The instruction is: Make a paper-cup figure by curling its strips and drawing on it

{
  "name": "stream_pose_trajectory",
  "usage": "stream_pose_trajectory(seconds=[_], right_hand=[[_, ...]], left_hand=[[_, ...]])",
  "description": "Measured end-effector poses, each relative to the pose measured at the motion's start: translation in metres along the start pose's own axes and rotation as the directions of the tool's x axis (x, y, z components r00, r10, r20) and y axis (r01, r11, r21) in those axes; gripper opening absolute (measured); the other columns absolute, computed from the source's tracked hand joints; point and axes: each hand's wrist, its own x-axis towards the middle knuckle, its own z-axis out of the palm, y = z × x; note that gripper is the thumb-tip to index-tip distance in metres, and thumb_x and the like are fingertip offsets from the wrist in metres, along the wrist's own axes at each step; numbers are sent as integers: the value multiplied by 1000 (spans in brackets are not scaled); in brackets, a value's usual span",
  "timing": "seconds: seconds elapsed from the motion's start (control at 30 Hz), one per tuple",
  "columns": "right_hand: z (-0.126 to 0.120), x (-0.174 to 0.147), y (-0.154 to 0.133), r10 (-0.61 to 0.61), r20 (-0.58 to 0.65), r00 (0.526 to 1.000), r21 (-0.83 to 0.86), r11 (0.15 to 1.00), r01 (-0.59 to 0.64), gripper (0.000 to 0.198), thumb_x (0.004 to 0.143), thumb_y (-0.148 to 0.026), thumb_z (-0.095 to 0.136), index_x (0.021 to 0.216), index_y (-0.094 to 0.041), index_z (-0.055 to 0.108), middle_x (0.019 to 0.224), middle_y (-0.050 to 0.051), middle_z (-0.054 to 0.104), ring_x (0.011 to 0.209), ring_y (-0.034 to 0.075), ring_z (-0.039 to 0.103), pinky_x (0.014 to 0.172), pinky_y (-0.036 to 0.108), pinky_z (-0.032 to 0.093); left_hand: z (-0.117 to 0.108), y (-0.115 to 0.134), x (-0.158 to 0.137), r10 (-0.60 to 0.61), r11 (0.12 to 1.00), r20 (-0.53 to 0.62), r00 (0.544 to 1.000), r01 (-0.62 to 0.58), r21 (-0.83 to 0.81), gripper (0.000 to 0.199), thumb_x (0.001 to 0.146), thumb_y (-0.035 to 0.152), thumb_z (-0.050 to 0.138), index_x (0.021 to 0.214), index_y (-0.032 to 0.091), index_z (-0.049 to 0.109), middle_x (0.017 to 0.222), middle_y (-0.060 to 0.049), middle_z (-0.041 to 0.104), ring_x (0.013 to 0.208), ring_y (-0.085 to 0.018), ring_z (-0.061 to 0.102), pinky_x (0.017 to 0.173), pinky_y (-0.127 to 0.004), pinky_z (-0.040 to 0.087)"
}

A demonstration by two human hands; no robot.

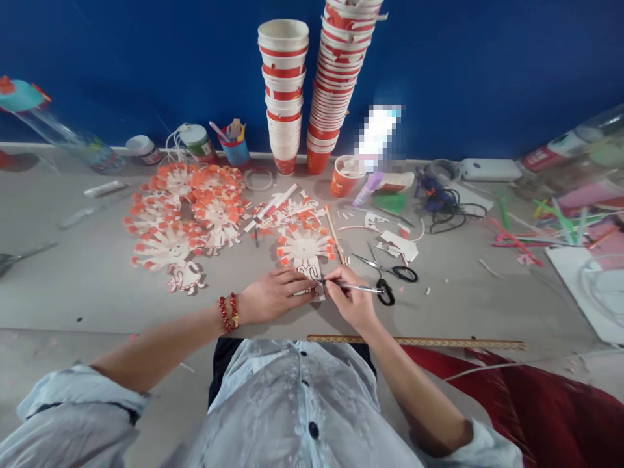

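Observation:
My right hand (355, 300) is closed around a pen (353, 286), its tip on a small piece of white paper (308, 268) with dark curved lines. Flat on the paper's left part lies my left hand (280, 294), fingers stretched out, a red bead bracelet at the wrist. Touching the paper's upper end is a flower-like cut paper cup (305, 246) with orange-tipped strips. Black-handled scissors (390, 268) lie just right of my right hand. Several finished-looking cut-cup figures (175, 244) with orange tips are piled to the left.
Two tall stacks of red and white paper cups (284, 97) stand against the blue wall. Paper scraps (297, 211) lie behind the flower shape. A dark cable (446, 208), colourful pipe cleaners (550, 221) and a white board (580, 292) are on the right. A blue cup (236, 151) stands at the back.

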Motion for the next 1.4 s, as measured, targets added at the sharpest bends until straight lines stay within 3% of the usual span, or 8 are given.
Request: stream_pose_trajectory(seconds=[0.17, 0.3, 0.43, 0.63, 1.07, 1.4], right_hand=[[3, 4, 4, -29, -68, 997, -6, 1000, 29, 8, 88, -23, 51, 81, -22, 55, 60, -4, 55, 49, 10, 47, 49, 21, 37], [3, 1, 4, -11, -96, 995, 26, 1000, 13, 8, 90, -25, 50, 87, -22, 57, 67, -1, 60, 54, 12, 53, 51, 21, 39], [3, 1, 5, 0, -90, 996, 47, 999, 5, 9, 91, -26, 50, 91, -22, 58, 68, -1, 62, 54, 12, 54, 51, 22, 40], [3, 1, 8, -12, -83, 996, 55, 998, 16, 11, 92, -25, 50, 98, -22, 59, 77, 2, 67, 67, 15, 63, 65, 25, 48], [3, 0, 7, 5, -67, 998, -17, 1000, -6, 12, 92, -27, 49, 98, -23, 59, 78, 2, 70, 68, 16, 67, 64, 25, 50], [3, 1, 7, -45, -43, 998, -78, 996, 42, 13, 93, -27, 49, 100, -24, 59, 86, 3, 73, 77, 19, 69, 70, 27, 51]], left_hand=[[3, -1, -1, -4, 1000, -2, 1000, 4, -29, 43, 96, 20, 44, 138, 21, 46, 136, -9, 56, 127, -23, 47, 111, -43, 32], [4, -1, -2, -7, 1000, -9, 1000, 6, -29, 45, 96, 19, 44, 140, 20, 44, 136, -9, 56, 127, -22, 47, 112, -43, 31], [4, -1, -3, -1, 999, -3, 1000, 1, -35, 46, 95, 19, 43, 141, 19, 44, 137, -9, 55, 129, -22, 45, 114, -43, 28], [5, -2, -3, -3, 999, 7, 1000, 4, -39, 47, 95, 19, 43, 141, 20, 43, 137, -10, 55, 128, -23, 46, 114, -43, 29], [4, 0, -3, -13, 999, 19, 1000, 14, -40, 49, 95, 17, 44, 143, 19, 41, 138, -9, 54, 130, -22, 45, 115, -44, 29], [7, 1, -3, -33, 999, -23, 999, 33, -22, 46, 92, 16, 47, 138, 20, 47, 132, -11, 57, 128, -24, 47, 114, -46, 33]])
